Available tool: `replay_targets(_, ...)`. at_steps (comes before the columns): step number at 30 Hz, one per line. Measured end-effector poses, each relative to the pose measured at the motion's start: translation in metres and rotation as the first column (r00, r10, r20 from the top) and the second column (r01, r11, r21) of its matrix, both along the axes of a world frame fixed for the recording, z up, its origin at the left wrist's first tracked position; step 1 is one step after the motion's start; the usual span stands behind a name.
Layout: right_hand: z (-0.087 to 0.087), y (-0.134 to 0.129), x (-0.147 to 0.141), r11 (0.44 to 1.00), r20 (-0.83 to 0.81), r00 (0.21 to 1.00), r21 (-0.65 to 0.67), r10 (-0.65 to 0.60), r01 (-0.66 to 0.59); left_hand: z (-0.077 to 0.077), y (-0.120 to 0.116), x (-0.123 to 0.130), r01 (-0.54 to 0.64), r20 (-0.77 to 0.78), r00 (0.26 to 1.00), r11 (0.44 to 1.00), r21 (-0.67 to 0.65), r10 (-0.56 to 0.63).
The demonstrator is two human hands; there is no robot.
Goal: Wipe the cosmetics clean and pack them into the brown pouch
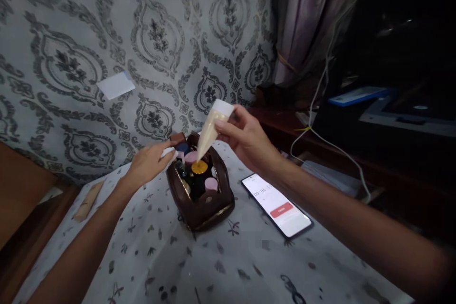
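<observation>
A brown bag (210,216) stands unzipped on the patterned cloth, packed with several small containers, among them a yellow-gold lid (199,167) and a pink-lidded jar (211,184). Over its opening, my right hand (245,135) pinches a cream tube (210,130) by its white end, the narrow end pointing down near the gold lid. At the bag's left rim is my left hand (151,159), fingers closed round a crumpled white item (168,153), which looks like a tissue or cloth.
A lit phone (281,209) showing a timer lies right of the bag, under my right forearm. A beige strip (88,201) lies at the left edge of the cloth. White cables (327,138) hang at the right beside a dark shelf. Patterned wallpaper rises behind.
</observation>
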State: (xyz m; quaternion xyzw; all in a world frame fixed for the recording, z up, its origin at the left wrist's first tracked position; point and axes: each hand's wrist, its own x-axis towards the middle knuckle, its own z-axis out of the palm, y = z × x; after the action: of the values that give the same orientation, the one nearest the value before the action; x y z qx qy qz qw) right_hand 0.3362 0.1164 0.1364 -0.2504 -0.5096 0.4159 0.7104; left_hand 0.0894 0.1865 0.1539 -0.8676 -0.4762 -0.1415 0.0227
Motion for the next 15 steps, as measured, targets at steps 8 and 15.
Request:
replay_targets(8, -0.002, 0.099, -0.005, 0.983, 0.235, 0.965, 0.167, -0.117, 0.078, -0.019, 0.009, -0.001, 0.054, -0.072, 0.996, 0.998, 0.036, -0.051)
replay_targets(15, -0.016, 0.147, -0.029, 0.984, 0.612, 0.778, 0.172, -0.144, 0.047, -0.02, 0.007, -0.003, 0.068, 0.093, 0.994, 0.996, -0.064, -0.062)
